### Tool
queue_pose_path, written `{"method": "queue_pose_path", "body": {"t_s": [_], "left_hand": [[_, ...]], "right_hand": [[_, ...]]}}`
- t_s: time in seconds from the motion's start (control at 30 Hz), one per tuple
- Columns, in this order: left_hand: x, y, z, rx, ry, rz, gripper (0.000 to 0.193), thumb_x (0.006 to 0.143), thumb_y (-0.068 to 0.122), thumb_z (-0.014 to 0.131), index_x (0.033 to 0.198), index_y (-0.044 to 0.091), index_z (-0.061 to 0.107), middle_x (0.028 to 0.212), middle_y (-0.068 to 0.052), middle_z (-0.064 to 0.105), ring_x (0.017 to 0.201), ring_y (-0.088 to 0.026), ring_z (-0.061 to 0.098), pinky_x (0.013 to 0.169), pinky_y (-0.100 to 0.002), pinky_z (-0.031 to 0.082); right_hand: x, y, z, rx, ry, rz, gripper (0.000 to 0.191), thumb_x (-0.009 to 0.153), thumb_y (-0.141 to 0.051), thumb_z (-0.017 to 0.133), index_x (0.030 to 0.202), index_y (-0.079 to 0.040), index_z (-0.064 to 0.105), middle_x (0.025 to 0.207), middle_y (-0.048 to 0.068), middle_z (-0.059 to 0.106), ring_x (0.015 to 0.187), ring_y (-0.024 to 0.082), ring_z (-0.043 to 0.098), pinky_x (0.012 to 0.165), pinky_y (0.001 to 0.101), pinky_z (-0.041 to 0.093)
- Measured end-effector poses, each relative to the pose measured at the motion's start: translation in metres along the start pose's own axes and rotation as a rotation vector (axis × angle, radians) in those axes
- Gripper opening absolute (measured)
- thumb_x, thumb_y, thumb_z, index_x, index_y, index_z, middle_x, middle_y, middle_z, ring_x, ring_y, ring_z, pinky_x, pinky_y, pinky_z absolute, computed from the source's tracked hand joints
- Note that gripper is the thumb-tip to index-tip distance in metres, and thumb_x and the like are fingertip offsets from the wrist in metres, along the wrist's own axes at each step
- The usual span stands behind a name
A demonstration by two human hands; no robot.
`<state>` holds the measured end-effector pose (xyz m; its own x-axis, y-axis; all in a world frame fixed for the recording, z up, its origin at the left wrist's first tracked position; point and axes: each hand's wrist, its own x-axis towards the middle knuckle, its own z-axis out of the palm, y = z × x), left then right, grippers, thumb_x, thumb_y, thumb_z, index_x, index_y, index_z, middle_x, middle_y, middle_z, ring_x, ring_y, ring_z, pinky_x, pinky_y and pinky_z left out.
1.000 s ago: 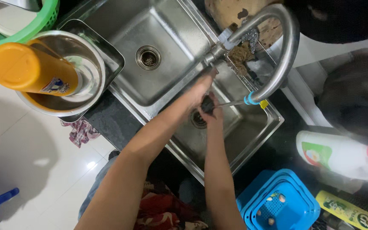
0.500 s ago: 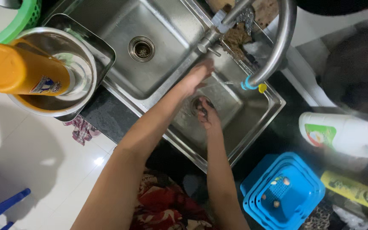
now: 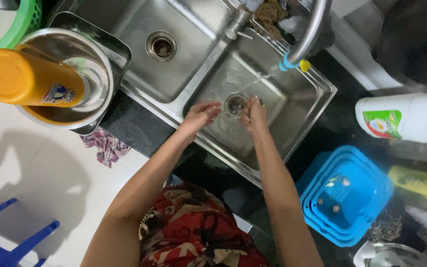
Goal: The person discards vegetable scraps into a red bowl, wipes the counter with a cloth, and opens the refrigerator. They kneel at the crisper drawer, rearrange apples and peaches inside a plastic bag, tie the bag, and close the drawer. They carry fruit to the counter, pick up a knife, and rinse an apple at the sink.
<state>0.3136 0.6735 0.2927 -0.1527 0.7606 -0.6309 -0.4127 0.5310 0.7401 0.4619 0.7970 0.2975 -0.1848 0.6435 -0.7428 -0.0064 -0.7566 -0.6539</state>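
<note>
While water runs from the curved faucet spout (image 3: 308,38) into the right basin (image 3: 297,106) of the double steel sink, both hands sit low over the drain (image 3: 235,104). The left hand (image 3: 199,115) has its fingers loosely spread and holds nothing; the right hand (image 3: 254,112) looks loosely curled, also with nothing in it as far as I can see. They're near each other but apart, one on either side of the drain, so this reads to me as the rinsing stage. I'd guess the next bit needs the hands brought up under the stream, which lands just beyond them.

Around it: a steel bowl (image 3: 70,81) with an orange bottle (image 3: 25,79) lying in it by the left basin, stacked blue baskets (image 3: 347,195) and a white bottle (image 3: 404,118) on the right counter, a rag (image 3: 106,146) at the counter edge. Nothing really blocks the basin.
</note>
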Motion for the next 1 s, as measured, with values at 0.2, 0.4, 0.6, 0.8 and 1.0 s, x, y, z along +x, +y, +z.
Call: {"method": "queue_pose_path", "body": {"t_s": [0.2,0.4,0.6,0.8,1.0], "left_hand": [[-0.019,-0.024,-0.010,0.034,0.003,0.128,0.040,0.096,0.029,0.066,0.130,0.009,0.069,0.115,-0.008,0.074,0.103,-0.017,0.066,0.088,-0.032,0.053],[-0.027,-0.037,0.000,0.141,-0.023,0.102,0.040,0.092,0.027,0.068,0.126,0.007,0.070,0.104,-0.001,0.071,0.092,-0.011,0.064,0.080,-0.028,0.053],[-0.033,-0.039,0.011,0.143,-0.052,0.054,0.038,0.093,0.024,0.069,0.126,0.006,0.071,0.093,-0.002,0.065,0.082,-0.012,0.057,0.073,-0.029,0.049],[-0.036,-0.037,0.021,0.123,-0.073,0.055,0.035,0.094,0.023,0.066,0.124,0.007,0.071,0.101,-0.006,0.071,0.085,-0.012,0.061,0.076,-0.027,0.053],[-0.039,-0.031,0.033,0.002,-0.054,0.064,0.045,0.095,0.038,0.063,0.132,0.011,0.065,0.111,-0.005,0.071,0.090,-0.014,0.064,0.077,-0.030,0.055]], "right_hand": [[-0.006,-0.004,-0.007,0.057,-0.043,-0.088,0.038,0.103,-0.033,0.050,0.069,-0.017,0.042,0.055,-0.001,0.037,0.036,0.012,0.030,0.032,0.0296,0.022],[-0.019,0.004,0.000,0.113,-0.082,-0.049,0.039,0.099,-0.030,0.048,0.064,-0.020,0.037,0.050,-0.002,0.031,0.033,0.013,0.024,0.030,0.0316,0.017],[-0.028,-0.001,-0.001,0.120,-0.040,-0.063,0.038,0.098,-0.026,0.051,0.063,-0.018,0.038,0.050,-0.001,0.033,0.034,0.014,0.024,0.032,0.0323,0.017],[-0.037,-0.004,-0.005,0.230,-0.271,0.051,0.036,0.100,-0.039,0.053,0.072,-0.019,0.044,0.057,-0.001,0.043,0.040,0.014,0.036,0.034,0.0304,0.025],[-0.058,0.002,-0.020,0.209,-0.508,-0.026,0.059,0.105,-0.055,0.041,0.127,-0.005,0.061,0.117,0.014,0.070,0.098,0.024,0.068,0.087,0.0404,0.058]]}}
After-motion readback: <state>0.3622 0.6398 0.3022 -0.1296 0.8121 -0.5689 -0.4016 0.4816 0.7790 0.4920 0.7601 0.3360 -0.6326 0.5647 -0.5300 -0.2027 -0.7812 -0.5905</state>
